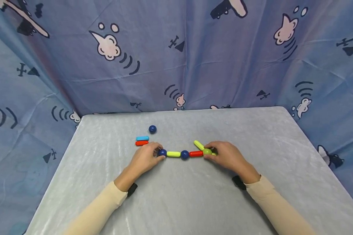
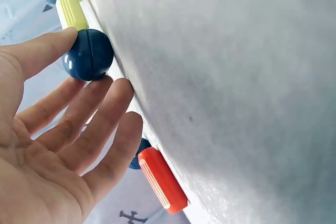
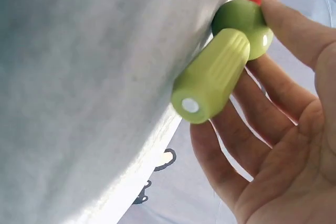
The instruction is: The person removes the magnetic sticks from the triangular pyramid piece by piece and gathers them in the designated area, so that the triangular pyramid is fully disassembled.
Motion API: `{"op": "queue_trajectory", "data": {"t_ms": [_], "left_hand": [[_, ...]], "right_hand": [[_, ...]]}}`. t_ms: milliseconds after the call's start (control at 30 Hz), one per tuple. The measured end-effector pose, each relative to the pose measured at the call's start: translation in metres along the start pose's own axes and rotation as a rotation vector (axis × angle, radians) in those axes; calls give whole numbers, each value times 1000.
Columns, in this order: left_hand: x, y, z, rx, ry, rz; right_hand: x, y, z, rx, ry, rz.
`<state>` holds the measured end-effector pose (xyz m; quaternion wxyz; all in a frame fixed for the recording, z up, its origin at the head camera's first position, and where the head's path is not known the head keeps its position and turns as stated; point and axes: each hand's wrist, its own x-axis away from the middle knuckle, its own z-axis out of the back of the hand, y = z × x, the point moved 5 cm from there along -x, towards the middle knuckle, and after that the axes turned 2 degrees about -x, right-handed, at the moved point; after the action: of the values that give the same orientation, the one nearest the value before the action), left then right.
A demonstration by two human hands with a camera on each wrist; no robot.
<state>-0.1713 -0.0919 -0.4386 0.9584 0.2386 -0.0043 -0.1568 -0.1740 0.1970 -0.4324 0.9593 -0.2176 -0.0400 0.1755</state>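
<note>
A chain of balls and rods lies across the grey table. My left hand (image 1: 147,157) pinches the dark blue ball (image 2: 90,55) at its left end between thumb and fingertips. From there run a yellow-green rod (image 1: 173,154), a second dark blue ball (image 1: 184,154), a red rod (image 1: 196,153) and a green ball (image 3: 247,24). That green ball is held between the thumb and fingers of my right hand (image 1: 227,157). One yellow-green rod (image 1: 198,145) slants up and left from it; another yellow-green rod (image 3: 210,80) sticks out on its right, partly hidden by the hand in the head view.
Left of the chain, a light blue rod (image 1: 142,138) lies beside a loose red rod (image 1: 142,143), just beyond the left hand. A loose dark blue ball (image 1: 152,129) sits behind them. A patterned blue curtain (image 1: 153,65) hangs behind the table (image 1: 176,202).
</note>
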Motion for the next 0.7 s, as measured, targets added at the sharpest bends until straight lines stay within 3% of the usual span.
{"op": "queue_trajectory", "data": {"t_ms": [267, 533, 700], "left_hand": [[6, -2, 0, 48, 1, 1], [9, 1, -3, 37, -17, -65], [8, 1, -2, 41, 2, -51]], "right_hand": [[-2, -27, -1, 18, 58, 92], [-23, -83, -29, 28, -19, 222], [-40, -106, -41, 66, -36, 275]]}}
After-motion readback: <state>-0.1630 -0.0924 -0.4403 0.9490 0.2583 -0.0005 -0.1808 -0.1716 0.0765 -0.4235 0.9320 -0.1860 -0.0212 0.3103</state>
